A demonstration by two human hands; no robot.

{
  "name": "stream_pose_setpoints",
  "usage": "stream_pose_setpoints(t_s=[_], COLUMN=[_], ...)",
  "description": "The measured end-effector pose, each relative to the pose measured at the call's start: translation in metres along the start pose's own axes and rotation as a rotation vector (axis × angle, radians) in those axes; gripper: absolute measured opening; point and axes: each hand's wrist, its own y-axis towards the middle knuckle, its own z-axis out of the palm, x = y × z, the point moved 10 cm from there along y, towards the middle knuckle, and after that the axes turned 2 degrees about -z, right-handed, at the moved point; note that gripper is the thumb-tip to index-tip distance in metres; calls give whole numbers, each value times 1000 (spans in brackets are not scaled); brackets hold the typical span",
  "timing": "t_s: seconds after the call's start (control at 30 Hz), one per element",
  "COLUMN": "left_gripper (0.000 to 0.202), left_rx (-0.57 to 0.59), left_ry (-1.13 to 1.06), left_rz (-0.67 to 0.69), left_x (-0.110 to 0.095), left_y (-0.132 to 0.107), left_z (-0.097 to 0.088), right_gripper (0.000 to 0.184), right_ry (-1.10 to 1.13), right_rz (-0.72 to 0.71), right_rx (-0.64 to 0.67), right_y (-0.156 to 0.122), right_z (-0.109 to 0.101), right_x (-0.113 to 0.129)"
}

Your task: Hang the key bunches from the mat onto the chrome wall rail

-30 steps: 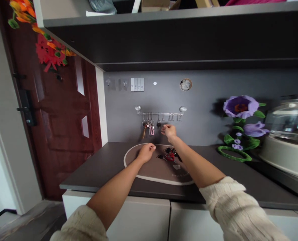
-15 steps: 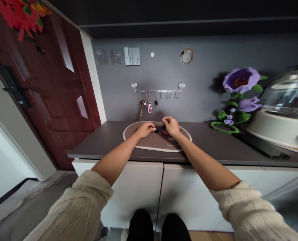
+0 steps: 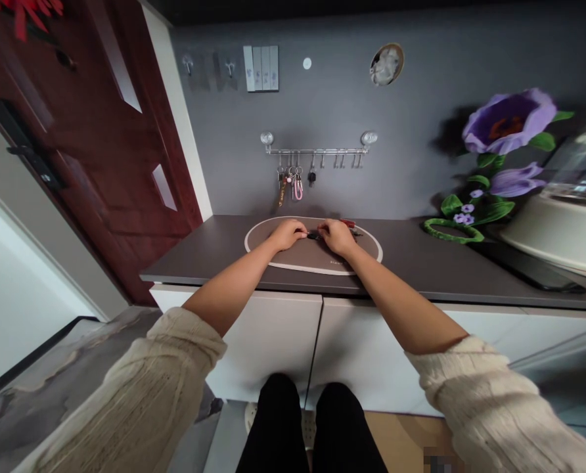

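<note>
Both my hands rest on an oval brown mat (image 3: 362, 257) with a pale rim, on a dark countertop (image 3: 214, 253). My left hand (image 3: 287, 234) is curled, its fingertips pinching the end of a small dark bunch of keys (image 3: 314, 235). My right hand (image 3: 338, 237) is curled over the same bunch from the right. A bit of red (image 3: 348, 224) shows behind my right hand. On the grey wall above, a metal hook rail (image 3: 317, 150) carries several key bunches (image 3: 293, 184) at its left end.
A dark red door (image 3: 100, 157) stands to the left. Purple fabric flowers (image 3: 500, 157) and a domed white appliance (image 3: 563, 217) sit on the right of the counter. White cabinet doors (image 3: 293, 341) are below. My legs in black (image 3: 313, 427) show at the bottom.
My right hand came down from the hook rail to the mat and closed on the keys beside my left hand. The view tilted downward.
</note>
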Motion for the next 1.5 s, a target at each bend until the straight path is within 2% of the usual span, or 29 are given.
stream_pose_setpoints(t_s=[0.13,0.4,0.6,0.93,1.27,1.5], left_gripper=[14,14,13,19,26,27], left_rx=[-33,-108,-142,-134,-170,-166], left_ry=[-34,-147,-347,-693,-730,-721], left_rz=[-54,-104,-169,-261,-294,-284], left_x=[7,7,12,14,26,24], left_y=[0,-2,-3,-7,-6,-7], left_z=[-3,-14,-15,-12,-8,-8], right_gripper=[19,17,15,14,19,23], right_ry=[-18,4,112,313,423,576], right_rz=[-25,-119,-128,-115,-110,-9], right_rx=[11,6,-34,-88,-97,-88], right_y=[1,3,1,1,1,2], right_z=[1,3,-4,-11,-12,-6], right_x=[1,10,15,16,14,3])
